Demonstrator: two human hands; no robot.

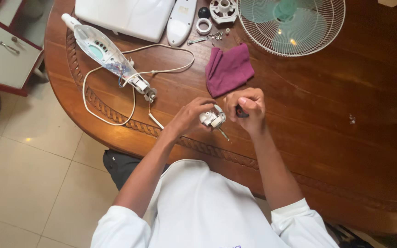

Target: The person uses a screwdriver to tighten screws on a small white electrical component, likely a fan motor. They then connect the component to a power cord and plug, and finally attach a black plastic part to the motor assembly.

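Gripping a small white plastic part point(211, 118) above the near edge of the wooden counter point(336, 138), left hand point(193, 115) with fingers curled and pinching it from the left. Closed into a fist just beside it, right hand point(248, 108), fingers pressed around the dark red-and-black handle of a screwdriver point(240, 111); thin metal shaft poking out below the white part, slanting down toward the counter's carved rim. Just beyond the hands, a crumpled magenta cloth point(228, 69). Further left, an opened white fan housing point(109, 57) with wires exposed and a white cord point(116, 92) looping over the counter. At the far edge: a white base panel point(125, 16), a narrow white cover point(181, 20), a white ring point(203, 26), a few loose screws point(217, 35) and a green fan blade behind a white wire grille point(292, 25).
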